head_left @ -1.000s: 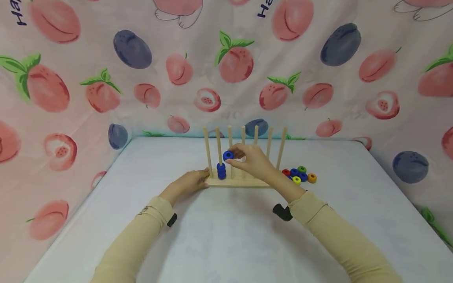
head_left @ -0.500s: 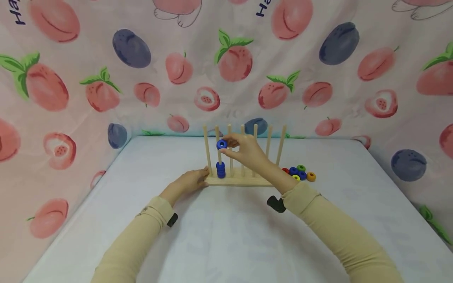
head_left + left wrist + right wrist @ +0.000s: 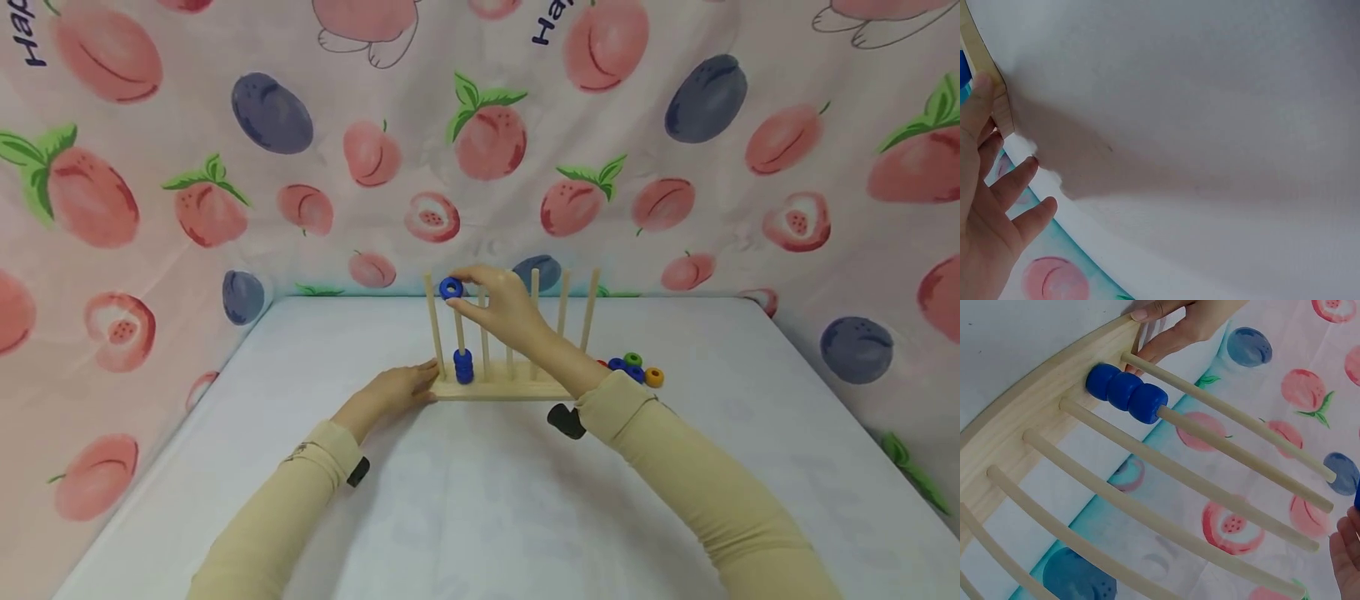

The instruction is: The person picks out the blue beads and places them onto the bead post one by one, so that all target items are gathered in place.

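A wooden peg rack (image 3: pixel 502 391) with a row of upright pegs stands near the table's back. Three blue beads (image 3: pixel 1125 392) are stacked at the bottom of its second peg from the left. My right hand (image 3: pixel 510 312) pinches another blue bead (image 3: pixel 444 292) between thumb and fingers, level with that peg's tip; whether the peg has entered its hole I cannot tell. At the rack's left end my left hand (image 3: pixel 390 393) grips the base, thumb on the front and fingers behind, as the left wrist view shows.
Right of the rack lies a small pile of loose beads: a green bead (image 3: pixel 633 359), an orange bead (image 3: pixel 654 377), blue ones and a partly hidden red one. A fruit-print cloth (image 3: pixel 420 167) hangs behind the white table (image 3: pixel 450 500).
My right hand has carried the blue bead up and left, from beside the second peg to its top. The left hand keeps holding the rack's end.
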`<state>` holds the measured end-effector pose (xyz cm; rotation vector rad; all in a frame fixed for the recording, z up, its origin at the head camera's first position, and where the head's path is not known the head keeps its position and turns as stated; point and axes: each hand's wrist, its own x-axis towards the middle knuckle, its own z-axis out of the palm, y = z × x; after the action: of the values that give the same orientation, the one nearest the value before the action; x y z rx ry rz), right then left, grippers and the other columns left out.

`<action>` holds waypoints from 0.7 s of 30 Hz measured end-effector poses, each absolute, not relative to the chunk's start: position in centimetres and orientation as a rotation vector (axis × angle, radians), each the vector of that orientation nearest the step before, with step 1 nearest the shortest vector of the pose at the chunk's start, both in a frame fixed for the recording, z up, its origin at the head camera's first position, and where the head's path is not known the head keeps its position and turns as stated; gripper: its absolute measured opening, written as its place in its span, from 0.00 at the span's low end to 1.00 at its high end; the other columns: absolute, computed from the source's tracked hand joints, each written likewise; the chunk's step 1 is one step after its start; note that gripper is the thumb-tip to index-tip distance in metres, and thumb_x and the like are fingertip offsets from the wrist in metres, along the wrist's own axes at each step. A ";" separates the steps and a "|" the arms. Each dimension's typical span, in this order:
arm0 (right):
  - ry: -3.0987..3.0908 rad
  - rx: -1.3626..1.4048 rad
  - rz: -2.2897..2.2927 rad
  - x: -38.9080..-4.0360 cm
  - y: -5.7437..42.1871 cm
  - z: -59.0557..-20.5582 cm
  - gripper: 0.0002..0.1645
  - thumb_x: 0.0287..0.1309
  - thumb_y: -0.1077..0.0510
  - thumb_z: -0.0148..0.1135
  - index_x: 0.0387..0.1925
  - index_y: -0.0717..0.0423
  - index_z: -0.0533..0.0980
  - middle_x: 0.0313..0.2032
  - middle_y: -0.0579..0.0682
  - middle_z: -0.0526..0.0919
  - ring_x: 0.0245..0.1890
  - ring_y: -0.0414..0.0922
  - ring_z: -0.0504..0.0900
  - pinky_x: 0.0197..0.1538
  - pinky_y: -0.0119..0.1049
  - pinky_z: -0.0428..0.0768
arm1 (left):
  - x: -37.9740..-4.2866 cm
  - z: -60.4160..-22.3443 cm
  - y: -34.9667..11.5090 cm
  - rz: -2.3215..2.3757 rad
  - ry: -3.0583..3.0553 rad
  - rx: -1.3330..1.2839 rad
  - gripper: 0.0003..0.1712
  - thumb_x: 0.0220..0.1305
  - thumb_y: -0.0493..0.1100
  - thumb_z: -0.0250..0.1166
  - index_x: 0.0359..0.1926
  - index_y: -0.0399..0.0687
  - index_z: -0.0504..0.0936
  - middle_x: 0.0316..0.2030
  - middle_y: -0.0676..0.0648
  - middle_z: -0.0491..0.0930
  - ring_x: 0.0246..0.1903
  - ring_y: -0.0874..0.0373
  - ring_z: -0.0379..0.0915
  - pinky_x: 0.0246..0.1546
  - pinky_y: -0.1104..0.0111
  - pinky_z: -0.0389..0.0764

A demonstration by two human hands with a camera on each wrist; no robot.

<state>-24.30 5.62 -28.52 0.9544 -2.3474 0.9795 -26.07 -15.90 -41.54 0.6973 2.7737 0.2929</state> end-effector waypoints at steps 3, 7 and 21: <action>-2.339 0.943 0.961 -24.6 5.6 -28.3 0.22 0.56 0.58 0.66 0.51 0.65 0.77 0.49 0.58 0.83 0.54 0.50 0.79 0.60 0.41 0.76 | -26.1 -41.6 -16.0 0.294 2.777 0.719 0.34 0.68 0.51 0.55 0.70 0.45 0.58 0.71 0.46 0.55 0.66 0.41 0.59 0.67 0.48 0.61; -2.335 0.915 0.917 -25.1 5.7 -28.0 0.22 0.57 0.58 0.65 0.51 0.65 0.76 0.49 0.58 0.82 0.53 0.51 0.79 0.59 0.42 0.77 | -26.2 -41.6 -16.0 0.305 2.791 0.766 0.34 0.68 0.51 0.55 0.70 0.43 0.59 0.71 0.45 0.56 0.66 0.41 0.60 0.66 0.49 0.62; -2.430 0.843 0.990 -26.5 5.3 -27.7 0.23 0.59 0.57 0.63 0.53 0.65 0.76 0.49 0.59 0.82 0.45 0.50 0.80 0.49 0.41 0.79 | -26.4 -42.3 -16.3 0.407 2.802 0.824 0.34 0.67 0.49 0.58 0.67 0.37 0.62 0.69 0.41 0.58 0.65 0.40 0.60 0.66 0.50 0.62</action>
<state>-26.47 5.33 -27.75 0.8432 -2.4298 0.9901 -26.38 -16.35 -42.30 0.8239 2.8019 0.4068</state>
